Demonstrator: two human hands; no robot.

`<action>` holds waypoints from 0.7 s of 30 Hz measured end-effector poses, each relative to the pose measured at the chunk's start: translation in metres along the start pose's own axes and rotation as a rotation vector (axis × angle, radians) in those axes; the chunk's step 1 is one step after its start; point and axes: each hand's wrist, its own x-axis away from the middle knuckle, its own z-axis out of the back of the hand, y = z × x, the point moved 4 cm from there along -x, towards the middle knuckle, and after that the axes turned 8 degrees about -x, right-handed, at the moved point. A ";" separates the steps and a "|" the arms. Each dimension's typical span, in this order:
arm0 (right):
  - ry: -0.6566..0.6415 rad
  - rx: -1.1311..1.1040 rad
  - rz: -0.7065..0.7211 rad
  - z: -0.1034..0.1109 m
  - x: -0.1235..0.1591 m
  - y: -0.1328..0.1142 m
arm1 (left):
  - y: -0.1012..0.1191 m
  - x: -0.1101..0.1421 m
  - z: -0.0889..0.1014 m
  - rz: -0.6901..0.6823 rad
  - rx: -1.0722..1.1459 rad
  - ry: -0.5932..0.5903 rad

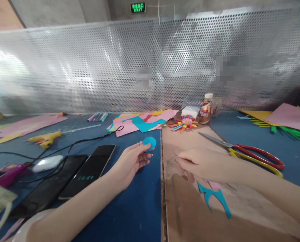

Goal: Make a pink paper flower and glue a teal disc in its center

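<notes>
My left hand is over the blue table, pinching a small round blue paper disc between thumb and fingertips. My right hand rests on the brown board, fingers curled together near its left edge; whether they hold anything is too small to make out. A blue paper scrap and a pink scrap lie on the board just below my right wrist.
Red and yellow scissors lie right of my hand. A paper flower, a coffee bottle and stacked coloured paper sit behind. Two phones, cables and a yellow glue gun lie left. Perforated metal screen at the back.
</notes>
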 end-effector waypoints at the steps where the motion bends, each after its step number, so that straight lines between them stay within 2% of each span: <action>1: -0.051 -0.047 -0.008 -0.002 0.001 0.001 | 0.000 0.000 0.000 0.000 0.001 0.002; 4: -0.122 -0.075 -0.052 -0.007 0.002 0.005 | 0.000 0.000 0.000 0.001 0.005 0.009; 7: -0.053 -0.020 -0.074 -0.006 0.002 0.005 | 0.000 0.001 0.000 0.007 0.006 0.011; 11: -0.073 -0.032 -0.041 -0.006 0.001 -0.001 | 0.001 0.001 -0.001 0.015 -0.011 0.016; 15: 0.045 0.127 0.012 0.000 0.000 -0.008 | 0.001 0.002 -0.002 0.005 -0.013 -0.003; 21: 0.117 -0.079 0.064 -0.002 0.009 -0.028 | 0.002 0.002 -0.001 0.012 -0.012 0.009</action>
